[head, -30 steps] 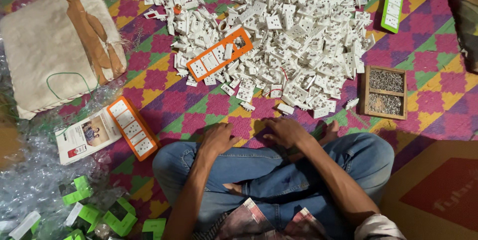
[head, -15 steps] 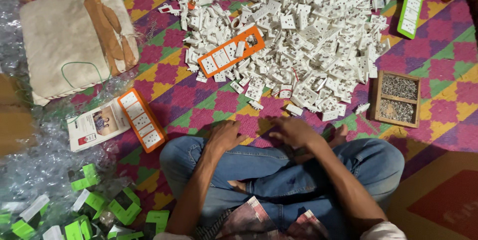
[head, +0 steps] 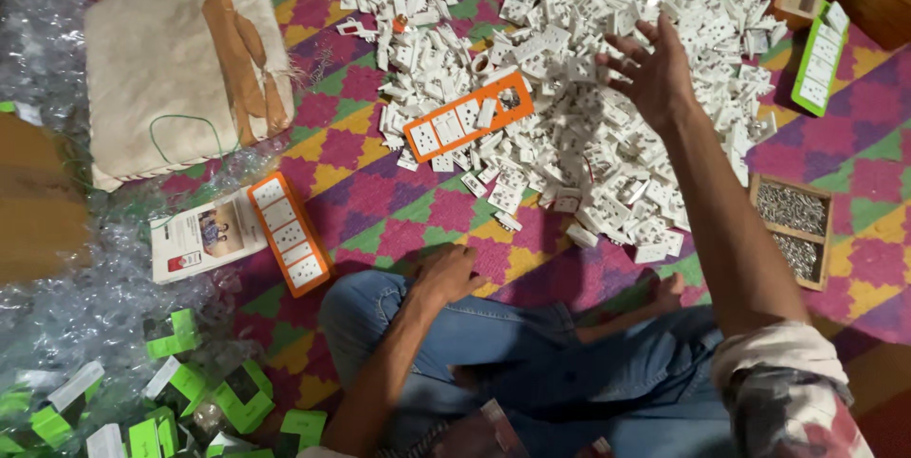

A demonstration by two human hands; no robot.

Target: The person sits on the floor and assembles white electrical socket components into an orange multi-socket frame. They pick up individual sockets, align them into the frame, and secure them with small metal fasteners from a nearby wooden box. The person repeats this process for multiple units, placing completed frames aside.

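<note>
Seated cross-legged in blue jeans (head: 531, 344) on a woven floor mat of pink, purple, yellow and green diamonds (head: 380, 202). Right hand (head: 655, 74) stretched out over the big heap of small white plastic socket parts (head: 607, 88), fingers (head: 622, 45) spread and slightly curled, hovering at the top of the heap; cannot tell whether touching any piece, nothing seen pinched. Left hand (head: 446, 273) resting on the left knee, fingers loosely curled downward, holding nothing visible. Lying on the near-left slope of the heap, a long orange plastic strip frame partly filled with white sockets (head: 470, 116). A second orange strip filled with white sockets (head: 289, 230) flat on the mat left of the knee, just beside a white printed card box (head: 204, 240). Farther left, a beige cloth sack with brown straps (head: 180, 69). At the right, near the right forearm, a small wooden tray of grey metal screws in two compartments (head: 795, 230). Beyond the heap, a green strip with white sockets (head: 818, 59). Bottom left, scattered green and white card pieces (head: 190, 392) on crumpled clear plastic wrap (head: 85, 306).
</note>
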